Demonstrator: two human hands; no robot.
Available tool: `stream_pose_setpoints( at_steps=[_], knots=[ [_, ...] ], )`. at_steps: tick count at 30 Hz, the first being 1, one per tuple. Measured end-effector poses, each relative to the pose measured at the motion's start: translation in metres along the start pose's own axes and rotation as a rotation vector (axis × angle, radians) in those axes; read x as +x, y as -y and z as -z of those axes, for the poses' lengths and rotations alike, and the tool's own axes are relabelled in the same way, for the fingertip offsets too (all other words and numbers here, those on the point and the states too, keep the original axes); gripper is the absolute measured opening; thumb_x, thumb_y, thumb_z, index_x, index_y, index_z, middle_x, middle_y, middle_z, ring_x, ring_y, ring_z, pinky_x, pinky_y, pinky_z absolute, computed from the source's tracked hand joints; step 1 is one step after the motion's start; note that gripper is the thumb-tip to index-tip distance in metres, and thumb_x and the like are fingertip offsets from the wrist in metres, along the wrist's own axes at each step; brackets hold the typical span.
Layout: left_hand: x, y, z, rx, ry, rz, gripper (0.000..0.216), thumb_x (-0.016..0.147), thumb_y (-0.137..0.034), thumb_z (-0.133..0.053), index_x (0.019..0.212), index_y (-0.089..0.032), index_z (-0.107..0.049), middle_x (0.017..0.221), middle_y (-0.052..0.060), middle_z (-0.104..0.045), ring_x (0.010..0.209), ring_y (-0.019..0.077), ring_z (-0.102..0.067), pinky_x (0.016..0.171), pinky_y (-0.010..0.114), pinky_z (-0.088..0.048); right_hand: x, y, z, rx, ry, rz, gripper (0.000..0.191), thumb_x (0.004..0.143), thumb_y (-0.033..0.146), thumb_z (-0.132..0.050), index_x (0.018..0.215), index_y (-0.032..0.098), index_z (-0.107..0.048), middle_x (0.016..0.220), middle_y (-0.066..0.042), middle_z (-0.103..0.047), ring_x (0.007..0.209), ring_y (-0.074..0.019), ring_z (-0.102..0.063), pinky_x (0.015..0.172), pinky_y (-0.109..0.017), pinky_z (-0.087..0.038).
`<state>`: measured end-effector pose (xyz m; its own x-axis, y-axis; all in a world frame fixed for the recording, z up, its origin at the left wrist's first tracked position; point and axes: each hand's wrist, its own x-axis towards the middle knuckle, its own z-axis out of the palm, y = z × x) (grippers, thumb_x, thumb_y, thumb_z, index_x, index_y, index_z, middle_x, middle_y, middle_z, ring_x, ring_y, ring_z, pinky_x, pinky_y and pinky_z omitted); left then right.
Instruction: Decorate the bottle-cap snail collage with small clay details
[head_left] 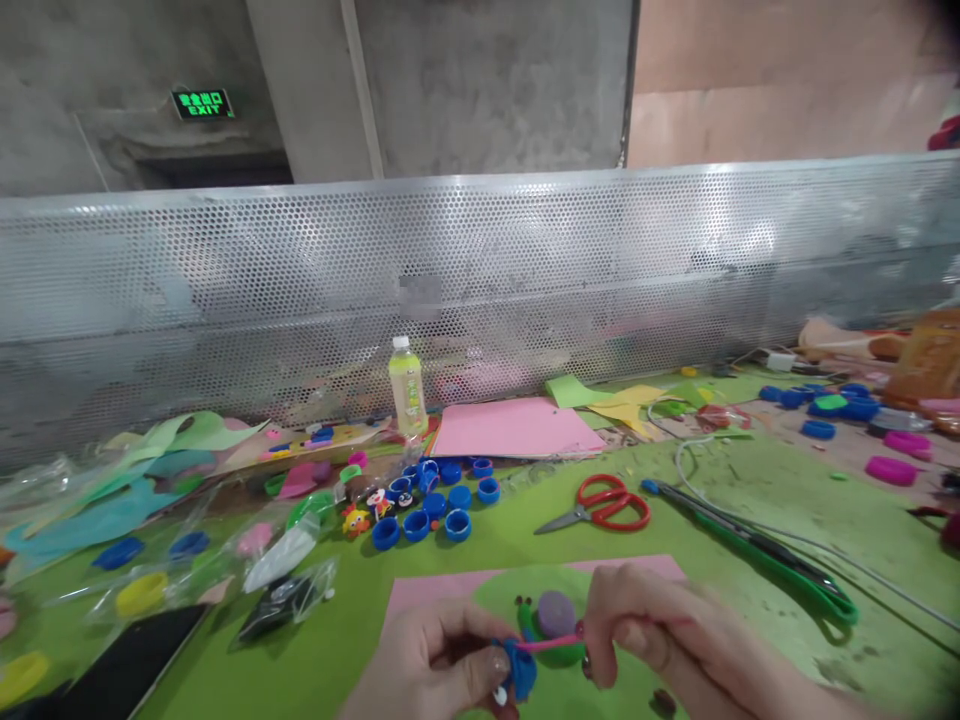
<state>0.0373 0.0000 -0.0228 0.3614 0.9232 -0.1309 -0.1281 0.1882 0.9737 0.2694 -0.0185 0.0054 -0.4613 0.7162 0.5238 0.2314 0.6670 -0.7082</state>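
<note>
Between thumb and fingers, my left hand [439, 665] pinches a small blue piece [523, 675] that looks like modelling clay or a clay-covered cap. A thin pink strip [551, 643] stretches from it to my right hand [660, 625], whose curled fingers hold the far end. Both hands are over a light green paper shape on a pink sheet [420, 592]. Behind the strip lie a purple disc [556, 613] and a green figure [524, 612] with two small dark knobs on top. A dark brown lump [663, 702] sits below my right hand.
Red-handled scissors [604, 505] and a green utility knife [757, 550] lie beyond my hands. Several blue bottle caps [416, 525] cluster left of the scissors. A drink bottle [407, 390] stands before a perforated metal screen [487, 260]. A black phone-like slab [135, 660] is at left.
</note>
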Motion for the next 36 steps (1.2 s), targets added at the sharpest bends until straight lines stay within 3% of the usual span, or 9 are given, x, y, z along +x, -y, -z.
stream_pose_setpoints(
  at_steps=[3,8,17,21,24,26,29,33,36],
  knots=[
    [-0.001,-0.003,0.0,0.081,-0.042,-0.056,0.036,0.056,-0.046,-0.089,0.07,-0.016,-0.075,0.06,0.001,-0.073,0.054,0.0138,-0.065,0.057,0.022,-0.049,0.001,-0.008,-0.008,0.168,-0.041,-0.155,0.042,0.1,0.051,-0.037,0.082,0.023,-0.063,0.073,-0.006,-0.07,0.075,-0.0205,-0.065,0.074,-0.034,-0.051],
    [-0.002,-0.008,-0.001,0.193,-0.076,-0.077,0.03,0.063,-0.043,-0.086,0.07,-0.017,-0.074,0.063,0.002,-0.073,0.059,0.0174,-0.065,0.062,0.026,-0.05,0.004,-0.022,-0.02,0.492,-0.055,-0.383,0.039,0.098,0.051,-0.045,0.082,0.019,-0.06,0.071,-0.004,-0.069,0.074,-0.0194,-0.066,0.08,-0.037,-0.049],
    [-0.005,-0.013,-0.003,0.235,-0.122,-0.108,0.021,0.068,-0.037,-0.082,0.073,-0.017,-0.075,0.067,0.003,-0.073,0.062,0.0189,-0.065,0.064,0.027,-0.052,0.007,-0.035,-0.037,0.918,-0.108,-0.474,0.04,0.087,0.052,-0.063,0.075,0.015,-0.059,0.06,-0.003,-0.068,0.056,-0.0146,-0.066,0.062,-0.028,-0.052],
    [0.0,-0.006,0.002,0.198,-0.145,-0.148,0.023,0.069,-0.038,-0.082,0.079,-0.018,-0.077,0.073,0.004,-0.074,0.064,0.0172,-0.065,0.063,0.024,-0.052,0.005,-0.037,-0.045,0.994,-0.073,-0.479,0.042,0.083,0.056,-0.067,0.074,0.016,-0.058,0.065,-0.005,-0.071,0.059,-0.0154,-0.069,0.061,-0.027,-0.053],
    [0.003,-0.002,0.005,0.17,-0.114,-0.149,0.026,0.069,-0.038,-0.082,0.081,-0.016,-0.077,0.082,0.006,-0.076,0.064,0.0164,-0.065,0.06,0.023,-0.051,0.006,-0.034,-0.043,0.996,-0.083,-0.46,0.038,0.084,0.05,-0.069,0.074,0.014,-0.06,0.072,-0.008,-0.074,0.065,-0.0151,-0.07,0.066,-0.027,-0.054],
    [0.003,-0.002,0.006,0.163,-0.077,-0.152,0.026,0.069,-0.038,-0.082,0.08,-0.015,-0.077,0.077,0.007,-0.076,0.063,0.0169,-0.065,0.059,0.023,-0.051,0.008,-0.033,-0.039,1.066,-0.092,-0.468,0.034,0.086,0.044,-0.069,0.076,0.012,-0.062,0.074,-0.01,-0.074,0.066,-0.0162,-0.071,0.066,-0.027,-0.055],
    [0.001,-0.005,0.005,0.176,-0.065,-0.142,0.019,0.069,-0.035,-0.083,0.074,-0.017,-0.077,0.066,0.004,-0.074,0.062,0.0177,-0.065,0.061,0.024,-0.051,0.01,-0.033,-0.034,1.227,-0.094,-0.575,0.028,0.09,0.035,-0.065,0.078,0.009,-0.065,0.07,-0.011,-0.074,0.062,-0.0178,-0.072,0.06,-0.027,-0.055],
    [-0.001,-0.009,0.003,0.243,-0.081,-0.111,0.008,0.07,-0.026,-0.08,0.075,-0.021,-0.077,0.07,0.003,-0.076,0.067,0.0199,-0.068,0.067,0.027,-0.053,0.011,-0.032,-0.031,1.311,-0.094,-0.786,0.027,0.095,0.022,-0.053,0.079,0.007,-0.068,0.067,-0.009,-0.073,0.061,-0.0159,-0.071,0.062,-0.027,-0.057],
    [-0.001,-0.009,0.002,0.281,-0.146,-0.137,0.005,0.07,-0.021,-0.077,0.074,-0.022,-0.078,0.075,0.003,-0.078,0.07,0.0197,-0.069,0.068,0.025,-0.053,0.011,-0.03,-0.029,1.278,-0.137,-0.778,0.026,0.094,0.022,-0.054,0.078,0.008,-0.067,0.066,-0.009,-0.073,0.06,-0.0159,-0.071,0.062,-0.027,-0.056]
  ],
)
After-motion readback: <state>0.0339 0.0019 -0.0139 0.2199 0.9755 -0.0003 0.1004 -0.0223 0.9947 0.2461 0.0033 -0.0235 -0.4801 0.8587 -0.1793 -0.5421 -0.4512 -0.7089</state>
